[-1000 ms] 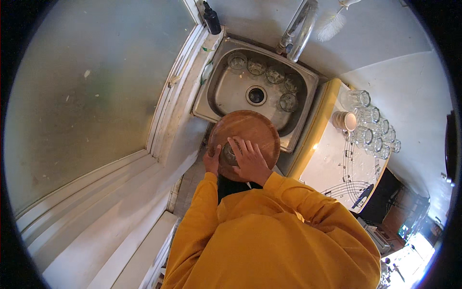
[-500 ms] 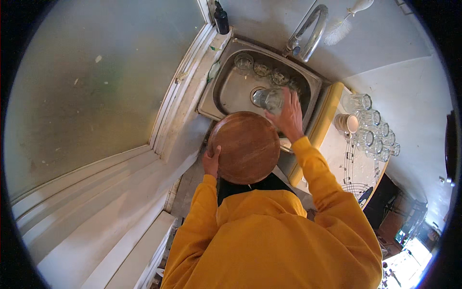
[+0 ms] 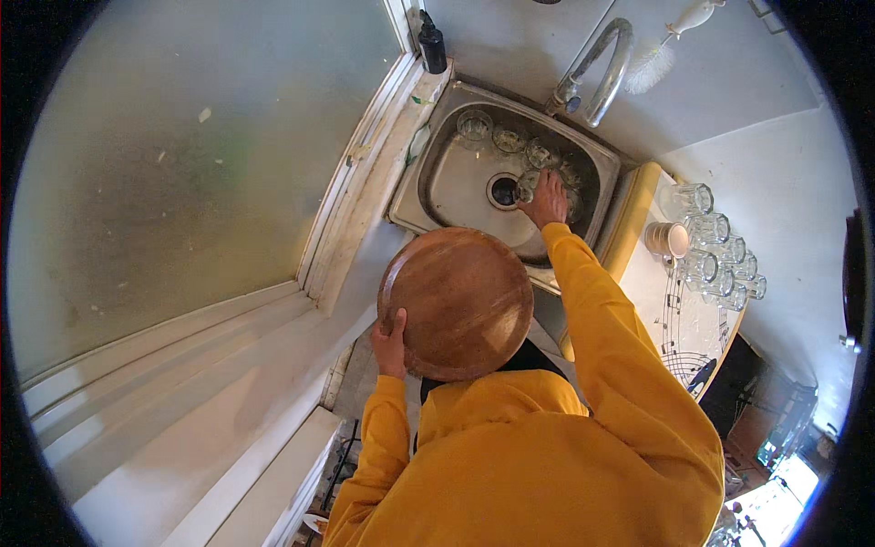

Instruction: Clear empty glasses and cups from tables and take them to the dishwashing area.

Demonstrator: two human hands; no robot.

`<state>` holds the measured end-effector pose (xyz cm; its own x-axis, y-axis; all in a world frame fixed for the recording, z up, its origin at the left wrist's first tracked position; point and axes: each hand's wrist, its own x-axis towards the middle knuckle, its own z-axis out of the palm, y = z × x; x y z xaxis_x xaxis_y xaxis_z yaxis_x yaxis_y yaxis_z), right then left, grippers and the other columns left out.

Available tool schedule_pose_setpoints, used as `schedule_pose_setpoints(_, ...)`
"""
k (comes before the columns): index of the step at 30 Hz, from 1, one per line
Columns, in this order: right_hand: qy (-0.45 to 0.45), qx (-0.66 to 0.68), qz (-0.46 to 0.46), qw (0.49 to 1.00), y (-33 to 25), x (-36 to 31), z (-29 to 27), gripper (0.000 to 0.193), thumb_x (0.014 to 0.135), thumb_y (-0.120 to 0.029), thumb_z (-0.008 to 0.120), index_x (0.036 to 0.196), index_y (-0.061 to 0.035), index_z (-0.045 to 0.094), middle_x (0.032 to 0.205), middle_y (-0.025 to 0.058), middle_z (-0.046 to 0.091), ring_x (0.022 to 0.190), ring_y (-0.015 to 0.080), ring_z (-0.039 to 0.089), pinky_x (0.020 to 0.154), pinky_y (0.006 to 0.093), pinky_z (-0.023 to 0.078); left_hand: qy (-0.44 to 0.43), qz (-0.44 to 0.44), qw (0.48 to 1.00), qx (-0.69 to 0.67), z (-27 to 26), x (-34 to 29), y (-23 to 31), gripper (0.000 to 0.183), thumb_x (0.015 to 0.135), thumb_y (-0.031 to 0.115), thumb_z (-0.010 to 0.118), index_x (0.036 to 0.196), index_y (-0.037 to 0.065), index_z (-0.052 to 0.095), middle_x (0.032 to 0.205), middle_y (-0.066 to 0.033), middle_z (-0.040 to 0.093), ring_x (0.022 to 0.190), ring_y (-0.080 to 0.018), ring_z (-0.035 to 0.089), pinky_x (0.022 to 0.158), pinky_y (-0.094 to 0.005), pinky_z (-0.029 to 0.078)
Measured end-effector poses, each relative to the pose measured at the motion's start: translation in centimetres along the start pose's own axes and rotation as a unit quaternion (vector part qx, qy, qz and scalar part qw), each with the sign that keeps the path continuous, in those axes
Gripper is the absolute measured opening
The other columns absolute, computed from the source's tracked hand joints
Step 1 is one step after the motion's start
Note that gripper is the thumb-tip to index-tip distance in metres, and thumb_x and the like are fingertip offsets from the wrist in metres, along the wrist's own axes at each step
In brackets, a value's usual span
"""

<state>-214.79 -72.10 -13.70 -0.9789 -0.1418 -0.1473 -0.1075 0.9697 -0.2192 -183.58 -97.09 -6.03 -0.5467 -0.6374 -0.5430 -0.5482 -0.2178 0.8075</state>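
My left hand (image 3: 389, 345) grips the left edge of a round brown wooden tray (image 3: 460, 301), thumb on top. The tray is held in front of my body, just short of the sink (image 3: 408, 196), and nothing lies on it. Inside the basin, to the right of the drain, my right hand (image 3: 549, 199) is closed around a clear glass (image 3: 526, 186); its fingers partly cover the glass. Several more glasses stand along the back and right of the basin, among them a glass (image 3: 474, 126) in the far left corner.
A curved metal tap (image 3: 620, 64) rises behind the sink, near a white bottle brush (image 3: 651, 68) on the wall. A dark pump bottle (image 3: 432, 46) stands on the window ledge. On the right counter are several upturned glasses (image 3: 700, 266) and a stack of beige cups (image 3: 668, 239).
My right hand has carried the glass from above the basin, near the tray, down and away into the sink beside the other glasses. The tray has come slightly closer to my body.
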Motion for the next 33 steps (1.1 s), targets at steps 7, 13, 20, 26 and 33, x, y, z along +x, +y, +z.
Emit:
schedule_pose_setpoints(7,-0.02,-0.059,0.032,0.998,0.2,0.5,1.2,0.091,0.067,-0.036,0.084,0.135,0.0018,0.037,0.133,0.0199,0.045,0.126,0.0351,0.044,0.106,0.0429,0.037,0.001,-0.011,0.998,-0.064,-1.1,-0.8,2.1,0.063,0.081,0.04,0.076,0.119,-0.007,0.057,0.117,-0.0129,0.062,0.105,-0.0212,0.058,0.093,-0.0339,0.045)
schedule_pose_setpoints(13,-0.027,-0.054,0.063,0.996,-0.3,0.7,1.3,0.093,0.067,-0.035,0.085,0.136,0.0038,0.035,0.135,0.0209,0.043,0.128,0.0347,0.042,0.109,0.041,0.034,-0.007,0.025,0.999,-0.038,-2.0,0.0,3.8,0.059,0.082,0.038,0.076,0.116,-0.007,0.059,0.116,-0.0123,0.063,0.103,-0.0206,0.058,0.092,-0.033,0.045)
schedule_pose_setpoints(20,-0.015,-0.022,0.116,0.993,-1.0,0.3,1.7,0.097,0.07,-0.033,0.084,0.141,0.0052,0.029,0.143,0.0235,0.037,0.134,0.0346,0.037,0.115,0.0404,0.027,-0.033,0.005,0.998,-0.047,-2.4,0.9,6.5,0.054,0.082,0.034,0.076,0.116,-0.005,0.06,0.114,-0.0117,0.063,0.103,-0.0201,0.059,0.092,-0.0325,0.045)
schedule_pose_setpoints(26,0.008,-0.018,0.14,0.99,-1.4,0.1,2.4,0.099,0.072,-0.032,0.083,0.143,0.0044,0.026,0.143,0.024,0.036,0.136,0.0348,0.034,0.116,0.0435,0.023,-0.06,0.012,0.998,-0.008,-3.7,2.4,7.8,0.052,0.083,0.033,0.075,0.119,-0.001,0.059,0.117,-0.0092,0.061,0.1,-0.0206,0.059,0.087,-0.0345,0.048)
schedule_pose_setpoints(33,0.071,-0.009,0.131,0.989,-2.4,-1.4,1.5,0.097,0.071,-0.027,0.083,0.144,0.0028,0.025,0.143,0.0242,0.034,0.135,0.0362,0.034,0.115,0.0454,0.024,-0.071,0.04,0.997,-0.005,-4.2,4.0,10.2,0.05,0.085,0.03,0.075,0.117,-0.005,0.06,0.115,-0.0087,0.063,0.103,-0.0176,0.058,0.092,-0.0307,0.044)
